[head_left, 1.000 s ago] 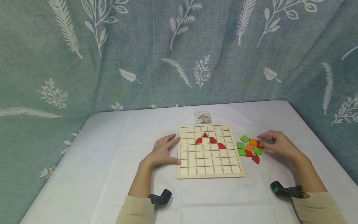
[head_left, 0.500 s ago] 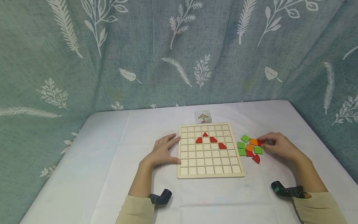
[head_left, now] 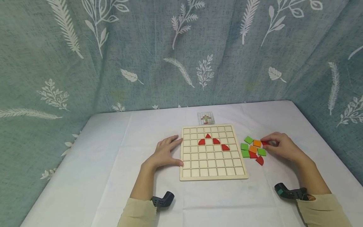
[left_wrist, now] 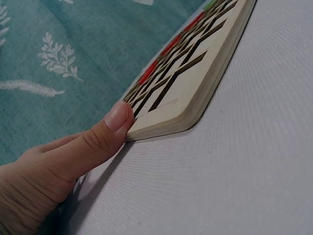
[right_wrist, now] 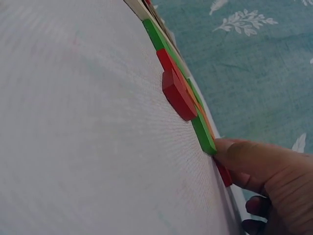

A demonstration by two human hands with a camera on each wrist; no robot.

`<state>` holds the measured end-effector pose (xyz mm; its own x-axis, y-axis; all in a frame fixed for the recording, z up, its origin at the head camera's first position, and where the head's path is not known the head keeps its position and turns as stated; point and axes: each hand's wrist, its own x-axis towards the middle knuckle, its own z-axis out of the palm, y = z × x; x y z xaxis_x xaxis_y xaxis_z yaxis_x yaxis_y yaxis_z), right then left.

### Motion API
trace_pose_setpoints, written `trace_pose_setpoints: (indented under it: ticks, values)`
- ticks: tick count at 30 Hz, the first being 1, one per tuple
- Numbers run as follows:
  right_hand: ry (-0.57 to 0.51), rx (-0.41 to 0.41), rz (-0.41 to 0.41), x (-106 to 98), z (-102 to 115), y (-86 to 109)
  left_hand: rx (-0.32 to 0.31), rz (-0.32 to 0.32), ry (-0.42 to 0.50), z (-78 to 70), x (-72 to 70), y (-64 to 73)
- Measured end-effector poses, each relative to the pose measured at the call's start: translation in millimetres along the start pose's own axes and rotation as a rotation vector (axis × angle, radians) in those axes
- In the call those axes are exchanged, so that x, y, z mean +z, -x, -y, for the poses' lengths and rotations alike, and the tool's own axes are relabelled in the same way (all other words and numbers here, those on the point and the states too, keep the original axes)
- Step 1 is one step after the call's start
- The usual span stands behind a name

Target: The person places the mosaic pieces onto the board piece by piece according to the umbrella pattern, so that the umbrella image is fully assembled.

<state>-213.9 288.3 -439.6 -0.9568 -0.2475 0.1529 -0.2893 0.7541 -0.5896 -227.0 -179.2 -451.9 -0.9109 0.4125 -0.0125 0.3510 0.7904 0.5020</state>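
My left hand (head_left: 164,153) lies beside the pale wooden grid board (head_left: 214,175), its spread thumb and forefinger touching the left edge. In the left wrist view, the thumb (left_wrist: 93,147) presses against the board's near corner. Four-sided and rounded red pieces aside, a red triangle (head_left: 208,136) and several red quarter-round tiles (head_left: 225,147) sit in the board's cells. To the right of the board, my right hand (head_left: 283,146) pinches a red tile (head_left: 265,143) between thumb and forefinger; the fingers partly hide its shape. In the right wrist view this red tile (right_wrist: 224,175) shows below the thumb.
Loose green tiles (head_left: 244,146), orange tiles (head_left: 253,149) and red tiles (head_left: 259,160) lie close together right of the board. A small pattern card (head_left: 206,118) lies behind the board. A leaf-patterned curtain (head_left: 156,72) hangs behind the white-covered table (head_left: 113,189).
The red tile at my right fingertips has shifted slightly away from me and turned, parting from the neighbouring tiles. My left hand and the board have stayed in place.
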Motion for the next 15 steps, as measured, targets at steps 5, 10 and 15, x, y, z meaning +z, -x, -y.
trace_pose_setpoints:
  ticks: [5, 10, 15]
  values:
    - [0.020, 0.078, -0.009, 2.2, -0.9, 0.2, -0.001, -0.002, -0.004, 0.3, 0.6, 0.1]
    - [0.034, 0.216, -0.005, 1.5, 0.1, 2.4, -0.004, -0.006, -0.006, -0.1, 1.5, 0.1]
    - [0.027, 0.233, 0.005, -0.5, 2.0, 3.7, -0.002, -0.007, -0.001, -1.0, 0.9, 0.0]
